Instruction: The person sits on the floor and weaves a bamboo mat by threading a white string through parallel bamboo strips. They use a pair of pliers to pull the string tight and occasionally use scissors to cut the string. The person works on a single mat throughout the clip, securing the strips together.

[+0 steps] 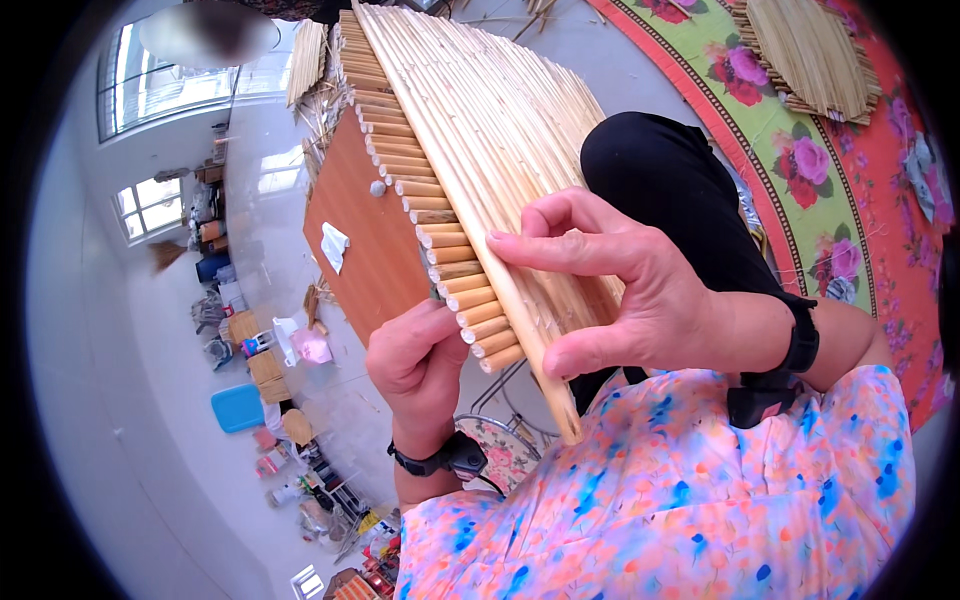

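Stalk panel (490,110), upper centre, seemed light, stiff, splittable, best held edgewise; right hand (640,275) spread open, left hand (412,350) curled, grip unclear.

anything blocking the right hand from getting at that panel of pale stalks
Nothing visible does: the right hand is right over the stalk panel. The left hand is at the ends of the short stalks, and the black-clad knee is off to the side.

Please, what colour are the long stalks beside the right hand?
The long stalks are pale straw yellow, seen best in the head view.
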